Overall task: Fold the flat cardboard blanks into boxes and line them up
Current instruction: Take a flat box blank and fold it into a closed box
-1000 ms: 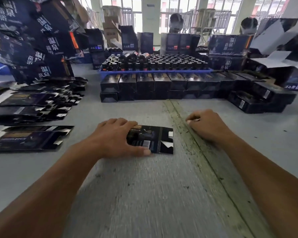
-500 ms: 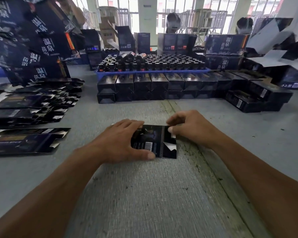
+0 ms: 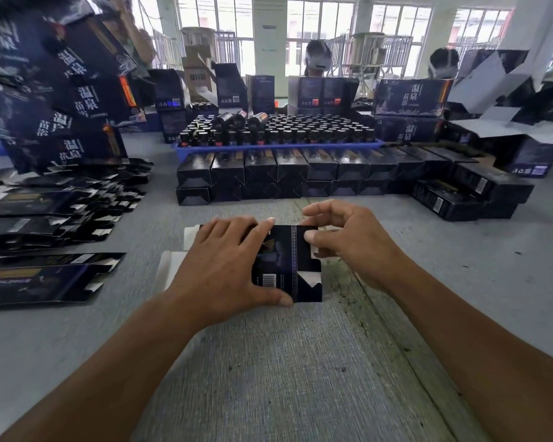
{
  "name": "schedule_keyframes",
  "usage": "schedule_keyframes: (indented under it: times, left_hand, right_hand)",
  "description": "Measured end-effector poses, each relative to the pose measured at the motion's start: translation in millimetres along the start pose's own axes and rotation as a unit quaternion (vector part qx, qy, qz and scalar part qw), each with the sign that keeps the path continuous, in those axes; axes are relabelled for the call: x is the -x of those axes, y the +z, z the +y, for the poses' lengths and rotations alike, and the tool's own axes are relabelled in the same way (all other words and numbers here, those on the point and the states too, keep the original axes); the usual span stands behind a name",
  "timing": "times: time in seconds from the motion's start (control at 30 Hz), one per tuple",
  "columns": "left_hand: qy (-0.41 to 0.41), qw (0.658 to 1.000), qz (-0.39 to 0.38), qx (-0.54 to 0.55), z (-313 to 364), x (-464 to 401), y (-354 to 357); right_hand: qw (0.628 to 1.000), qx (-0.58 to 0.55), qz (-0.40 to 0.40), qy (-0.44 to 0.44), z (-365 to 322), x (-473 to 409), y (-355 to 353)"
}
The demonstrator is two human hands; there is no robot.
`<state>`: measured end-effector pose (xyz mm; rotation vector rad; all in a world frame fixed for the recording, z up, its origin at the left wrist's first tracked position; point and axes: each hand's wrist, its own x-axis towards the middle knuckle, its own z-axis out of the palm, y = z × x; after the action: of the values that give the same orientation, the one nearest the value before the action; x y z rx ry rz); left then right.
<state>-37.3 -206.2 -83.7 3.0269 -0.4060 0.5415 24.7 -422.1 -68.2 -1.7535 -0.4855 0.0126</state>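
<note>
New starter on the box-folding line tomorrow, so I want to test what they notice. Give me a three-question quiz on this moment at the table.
1. True or false: the left hand lies across the flat dark printed cardboard blank on the grey table.
2. What is the right hand doing? A) resting idle on the table B) pinching the blank's end flap C) lifting a bottle
3. Fill in: behind the row of folded dark cardboard boxes sits a blue tray full of dark ____.

Key: 1 true; 2 B; 3 bottles.
</note>
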Motion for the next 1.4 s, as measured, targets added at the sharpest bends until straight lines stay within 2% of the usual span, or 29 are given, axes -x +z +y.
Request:
schedule_keyframes:
  times: [0.23, 0.43, 0.63, 0.9, 1.07, 1.4]
  left_hand:
    - [-0.017, 0.999, 0.027, -0.026, 2, 1, -2]
    - [-0.041, 0.990, 0.138, -0.007, -3, 2, -9]
    - [-0.025, 0.972, 0.234, 0.009, 3, 3, -11]
    - [-0.018, 0.971, 0.237, 0.036, 6, 4, -12]
    - [-0.004, 0.973, 0.226, 0.048, 7, 5, -14]
    - [0.008, 0.966, 0.250, 0.068, 12, 5, -12]
  right_hand:
    - [1.000, 0.012, -0.014, 0.002, -1, 2, 3]
    - [1.000, 0.003, 0.000, 0.012, -2, 1, 1]
    - [1.000, -0.021, 0.000, -0.003, -8, 3, 3]
    - [0.997, -0.007, 0.012, -0.070, -16, 9, 11]
    - [0.997, 0.000, -0.009, -0.079, -18, 11, 18]
    - [0.994, 0.037, 0.004, -0.103, -20, 13, 21]
